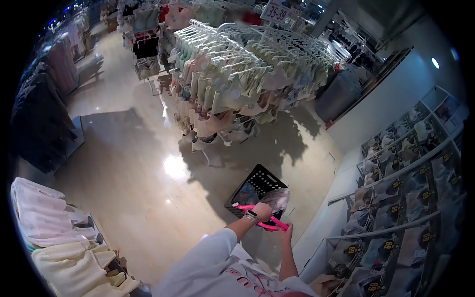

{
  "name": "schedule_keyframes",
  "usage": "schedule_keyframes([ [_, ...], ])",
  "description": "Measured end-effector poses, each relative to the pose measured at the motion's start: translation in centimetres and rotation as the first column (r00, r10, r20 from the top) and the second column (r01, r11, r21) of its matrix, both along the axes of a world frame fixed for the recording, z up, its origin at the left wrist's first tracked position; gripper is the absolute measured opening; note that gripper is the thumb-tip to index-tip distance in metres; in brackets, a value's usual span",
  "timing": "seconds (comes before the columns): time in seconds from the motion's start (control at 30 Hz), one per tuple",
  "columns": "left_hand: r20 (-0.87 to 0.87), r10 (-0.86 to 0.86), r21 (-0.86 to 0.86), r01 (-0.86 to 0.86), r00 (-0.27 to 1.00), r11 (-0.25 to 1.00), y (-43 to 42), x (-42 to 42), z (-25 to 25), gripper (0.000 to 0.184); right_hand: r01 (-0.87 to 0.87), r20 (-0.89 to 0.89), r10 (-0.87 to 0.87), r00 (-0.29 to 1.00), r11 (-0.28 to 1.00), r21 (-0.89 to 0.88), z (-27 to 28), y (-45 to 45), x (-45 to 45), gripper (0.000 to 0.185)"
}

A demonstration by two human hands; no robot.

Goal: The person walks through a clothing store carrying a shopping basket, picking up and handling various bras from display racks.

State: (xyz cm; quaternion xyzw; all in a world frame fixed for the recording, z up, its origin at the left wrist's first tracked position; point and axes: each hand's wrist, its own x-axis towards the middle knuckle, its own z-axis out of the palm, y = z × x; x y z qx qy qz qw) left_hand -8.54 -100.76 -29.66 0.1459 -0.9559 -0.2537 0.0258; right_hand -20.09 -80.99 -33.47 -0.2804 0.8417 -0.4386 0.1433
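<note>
A black perforated basket (pixel 268 177) with pink handles (pixel 268 227) hangs tilted in front of me, low in the view. Clear-wrapped packages (pixel 280 199) lie inside it. My left hand (pixel 262 211), with a watch on its wrist, is closed over the basket's opening; what its fingers hold is hidden. My right hand (pixel 285 231) is wrapped round the right end of a pink handle, close to the basket's near side.
A rack of hanging garments (pixel 222 89) stands ahead. Packaged goods fill wall shelves (pixel 391 210) on the right. Folded clothes (pixel 74 257) lie at the lower left, with dark garments (pixel 42 119) above them. Pale floor (pixel 128 173) runs between.
</note>
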Motion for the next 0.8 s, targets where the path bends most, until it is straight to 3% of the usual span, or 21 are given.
schedule_keyframes([
  [0.2, -0.020, -0.025, -0.057, 0.024, 0.999, 0.998, -2.7, -2.5, 0.3, 0.013, 0.030, 0.055, -0.032, 0.998, 0.999, 0.035, 1.5, -2.4, -1.0, 0.043],
  [0.47, -0.035, -0.049, -0.074, 0.047, 0.998, 0.996, -5.7, -8.0, -0.7, 0.014, 0.005, -0.076, -0.003, 0.997, 1.000, 0.028, -0.7, -5.2, -7.5, 0.044],
  [0.53, -0.001, -0.056, -0.080, 0.055, 0.998, 0.995, -6.6, -8.4, 1.5, 0.017, -0.003, -0.092, 0.003, 0.996, 1.000, -0.001, -0.1, -6.3, -8.8, 0.045],
  [0.7, 0.062, -0.078, -0.094, 0.084, 0.995, 0.992, -8.6, -12.7, 0.1, 0.019, -0.015, -0.161, 0.017, 0.987, 1.000, 0.012, -1.1, -7.9, -11.9, 0.044],
  [0.8, 0.076, -0.056, -0.072, 0.062, 0.996, 0.995, -9.9, -14.9, 0.9, 0.019, -0.019, -0.297, 0.023, 0.955, 1.000, 0.018, -0.9, -9.3, -14.1, 0.044],
])
